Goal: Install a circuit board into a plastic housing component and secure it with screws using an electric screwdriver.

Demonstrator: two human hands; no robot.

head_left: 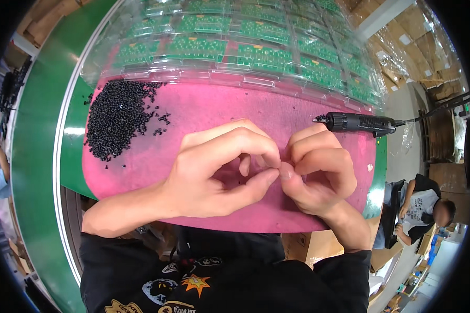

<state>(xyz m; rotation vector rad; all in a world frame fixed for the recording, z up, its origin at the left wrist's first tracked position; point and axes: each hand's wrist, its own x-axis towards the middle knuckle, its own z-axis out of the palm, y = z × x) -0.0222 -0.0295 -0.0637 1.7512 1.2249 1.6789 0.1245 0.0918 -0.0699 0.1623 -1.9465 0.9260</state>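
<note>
- Left hand [206,164], bare: at the mat's centre, fingers curled, thumb and index tips drawn near each other; whether anything is pinched cannot be told.
- Right hand [324,169], bare: towards three o'clock, fingers bent, thumb tip meeting the left hand's fingertips; anything gripped cannot be made out.
- Small glossy black parts [117,122]: loose heap at ten o'clock on the mat, strays scattered on its right side, well apart from both hands.
- Clear plastic compartmented trays [235,79]: at twelve o'clock, across the mat's far edge; contents, rows of green rectangular circuit boards [266,58].
- Black cylindrical power screwdriver [357,123]: between two and three o'clock, lying with tip towards nine, just beyond the right hand.
- Pink round-cornered mat [167,109]: beneath both hands, on a green tabletop [39,156].
- Brown cardboard box [318,248]: five o'clock, below the mat's near edge; contents hidden.
</note>
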